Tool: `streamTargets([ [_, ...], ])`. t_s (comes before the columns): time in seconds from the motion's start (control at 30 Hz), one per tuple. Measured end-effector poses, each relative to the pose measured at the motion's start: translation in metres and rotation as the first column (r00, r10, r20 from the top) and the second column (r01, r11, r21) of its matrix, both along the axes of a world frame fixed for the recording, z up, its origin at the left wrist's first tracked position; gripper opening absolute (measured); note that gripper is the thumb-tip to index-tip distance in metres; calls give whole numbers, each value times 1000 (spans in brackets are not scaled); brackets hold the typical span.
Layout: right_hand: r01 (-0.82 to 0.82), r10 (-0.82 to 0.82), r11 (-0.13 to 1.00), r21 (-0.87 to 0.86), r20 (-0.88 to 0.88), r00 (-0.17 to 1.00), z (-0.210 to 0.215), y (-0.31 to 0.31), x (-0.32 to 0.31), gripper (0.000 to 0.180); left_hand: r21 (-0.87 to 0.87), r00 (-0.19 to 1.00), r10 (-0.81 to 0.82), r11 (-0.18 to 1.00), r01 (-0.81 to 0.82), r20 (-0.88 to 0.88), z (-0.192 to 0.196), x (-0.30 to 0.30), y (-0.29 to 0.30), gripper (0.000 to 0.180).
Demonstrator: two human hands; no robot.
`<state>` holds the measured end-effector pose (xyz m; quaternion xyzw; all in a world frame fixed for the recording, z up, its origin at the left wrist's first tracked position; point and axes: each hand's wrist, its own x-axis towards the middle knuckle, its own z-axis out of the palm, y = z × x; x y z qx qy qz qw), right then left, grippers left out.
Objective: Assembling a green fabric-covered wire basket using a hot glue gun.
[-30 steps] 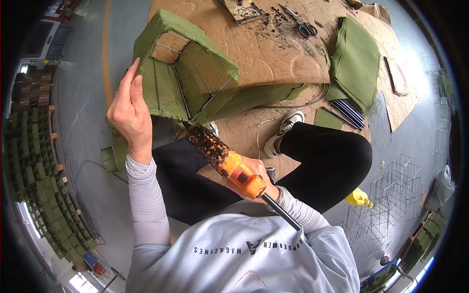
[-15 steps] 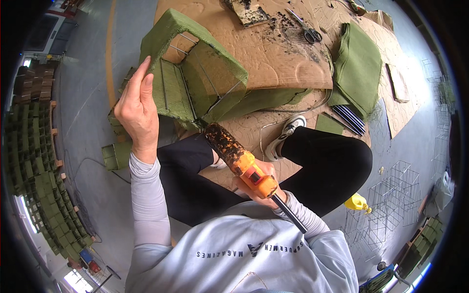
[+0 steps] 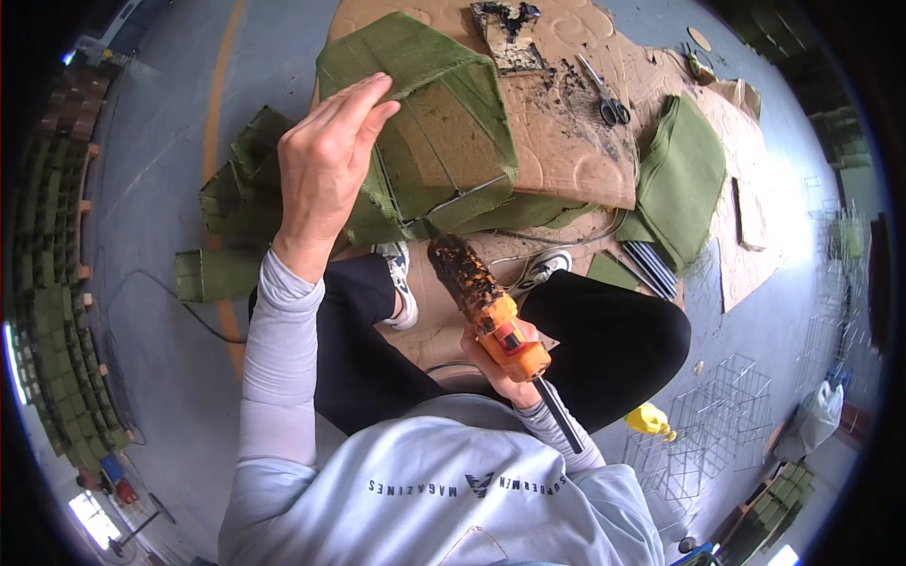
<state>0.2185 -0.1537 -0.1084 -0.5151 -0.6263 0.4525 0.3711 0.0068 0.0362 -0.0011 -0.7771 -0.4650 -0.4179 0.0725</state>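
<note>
My right hand grips an orange hot glue gun, its front half crusted with dark residue and a black glue stick jutting from the back. The nozzle points at the near lower corner of a green fabric box on a thin wire frame, where a wire joint shows. My left hand lies along the box's left upper edge, fingers stretched out and thumb apart. Its palm side is partly turned away, so exact contact is hard to see.
Cardboard sheets hold scissors, a residue-smeared block and stacked green fabric. Black sticks lie near my right knee. Wire frames and a yellow bag are at right; finished-looking green boxes sit at left.
My left hand has moved right and up along the box edge, and the box has tilted, its opening turned differently. The glue gun stays by the same corner. The whole view has shifted somewhat.
</note>
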Motion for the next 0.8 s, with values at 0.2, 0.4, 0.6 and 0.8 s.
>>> streamTargets([
  [0.2, 24, -44, 986, 165, 114, 993, 4, 6, 7, 13, 25, 1000, -15, 1000, 16, -26, -3, 4, 3, 22],
  [0.4, 74, -79, 994, 79, 63, 995, 2, 8, 14, 14, 20, 999, -42, 999, 42, -11, -2, 9, 4, 24],
  [0.6, 150, -148, 988, 44, -55, 987, 7, 8, 15, 12, 9, 999, -50, 999, 50, 9, 1, 8, 5, 25],
  [0.8, 185, -176, 975, 123, -82, 981, -16, 8, 25, 10, 9, 999, -42, 999, 42, -2, 2, 10, 5, 23],
])
